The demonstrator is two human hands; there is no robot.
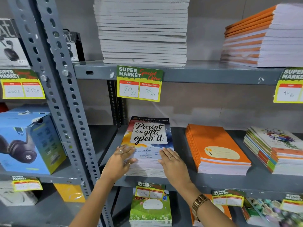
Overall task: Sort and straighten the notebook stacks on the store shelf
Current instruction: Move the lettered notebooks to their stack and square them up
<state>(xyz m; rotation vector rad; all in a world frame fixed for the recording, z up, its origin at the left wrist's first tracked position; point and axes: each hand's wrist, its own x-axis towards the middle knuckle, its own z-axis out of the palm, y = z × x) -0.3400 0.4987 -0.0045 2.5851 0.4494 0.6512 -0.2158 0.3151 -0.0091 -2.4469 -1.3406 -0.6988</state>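
Fingers (127,149) of the left hand (120,158) lie flat and spread on the near-left corner of the top cover; thumb hooks over the near edge of the pile. Right hand (172,161) likewise flat, palm down on the near-right part of the cover, fingers extended and close together. Neither hand grips anything; both press and bracket the "Present is a gift" stack (148,145).

Location: that stack sits on the middle shelf (180,180), left end, just right of the slotted upright (68,102), with its near edge close to the shelf lip.

State of the piles, middle shelf:
- "Present is a gift" stack: page edges at the near face look mostly flush. Judged near-squared; hands appear to be doing the final alignment.
- Orange stack (216,148), right of it and apart: upper books sit slightly fanned at the left edge. Likely needs tidying.
- Mixed floral stack (275,149), far right: several cover colours, a smaller orange-topped group resting on its near part, edges stepped. Clearly unsorted.

Upper shelf: grey stack (142,30) fairly even; orange-spined stack (262,38) leans.

Judgement: early in the task; one pile roughly done, most remaining.
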